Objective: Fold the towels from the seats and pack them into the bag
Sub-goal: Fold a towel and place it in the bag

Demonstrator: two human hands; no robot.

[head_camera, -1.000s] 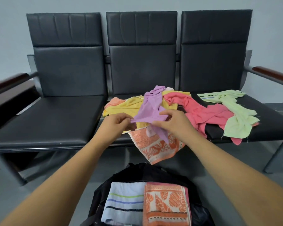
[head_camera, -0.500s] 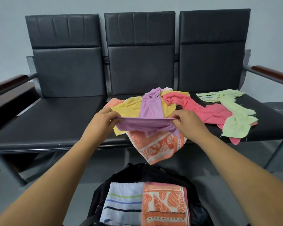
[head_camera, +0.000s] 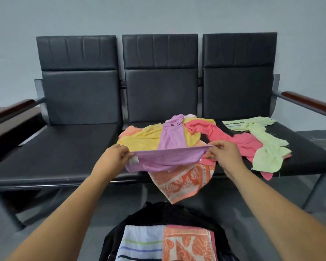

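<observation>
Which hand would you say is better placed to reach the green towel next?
Probably the right hand: it grips the purple towel on the side nearest the green towel; the left hand holds the far corner.

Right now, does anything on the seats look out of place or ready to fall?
The orange leaf-patterned towel hangs far over the front edge of the middle seat, its corner pointing down at the black bag; it may slip off. A tip of the pink towel also hangs over the edge of the right seat.
</observation>
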